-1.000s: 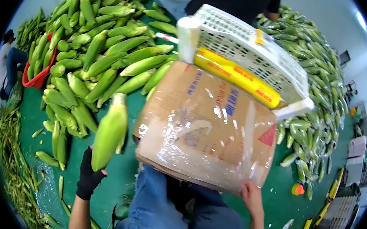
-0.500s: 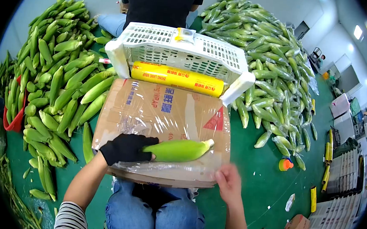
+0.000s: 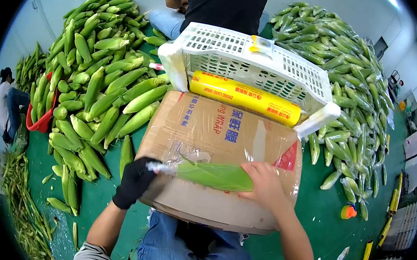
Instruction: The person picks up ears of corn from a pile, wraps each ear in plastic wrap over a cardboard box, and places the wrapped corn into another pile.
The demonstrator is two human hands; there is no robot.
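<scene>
The right hand (image 3: 265,187) has its bare fingers and thumb pinching one end of an ear of corn (image 3: 215,176). The left hand (image 3: 134,183) wears a black glove and is curled around the other end, where a bit of shiny clear film (image 3: 162,167) sticks out. That part is blurry, so I cannot tell if the glove pinches the film, the stem or both.

The corn lies sideways between the two hands, just over the near part of a cardboard box (image 3: 213,205). I think the step in hand is wrapping this ear in film. I cannot see how far around the film goes. The next move seems to call for both ends held well, with the film pulled snug and its loose end tucked in.

At the far side of the box, a yellow roll of film (image 3: 244,97) sits in front of a white plastic crate (image 3: 233,47). The box is over the person's jeans (image 3: 166,245). To the left is a big heap of green corn (image 3: 95,83), with a red basket (image 3: 41,124) beside it. To the right is a heap of wrapped corn (image 3: 350,106). Past the crate sits another person in a black shirt (image 3: 222,8).
</scene>
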